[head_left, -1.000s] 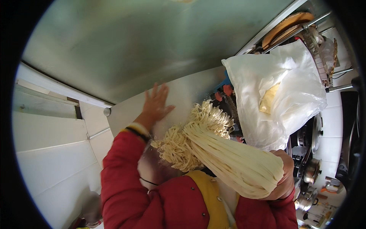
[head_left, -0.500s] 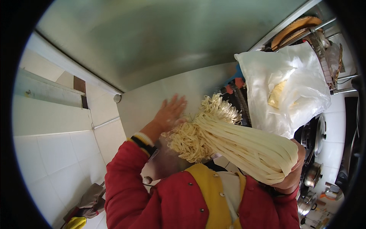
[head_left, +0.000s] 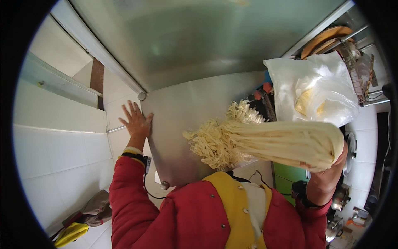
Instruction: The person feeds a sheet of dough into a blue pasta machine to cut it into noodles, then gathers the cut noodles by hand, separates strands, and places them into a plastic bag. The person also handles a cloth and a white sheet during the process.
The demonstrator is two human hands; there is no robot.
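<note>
A thick bundle of long, pale noodles (head_left: 282, 141) stretches across to the right. My right hand (head_left: 334, 170) grips the folded end of it, its fingers mostly hidden behind the strands. At the other end, the loose tips (head_left: 213, 145) fan out in a tangle above the metal tabletop (head_left: 178, 103); whether they rest on it I cannot tell. My left hand (head_left: 139, 123) is at the tabletop's left edge, well apart from the noodles, with fingers spread and nothing in them.
A white plastic bag (head_left: 286, 79) with something yellow inside lies at the back right. Beside it is a dark object (head_left: 267, 103) with red and blue parts. Pots (head_left: 342, 196) stand at the far right. A frosted panel (head_left: 215, 37) rises behind the table.
My left hand has moved left, from beside the loose noodle tips to the table edge. My right hand has shifted the noodle bundle's folded end to the right and slightly farther away.
</note>
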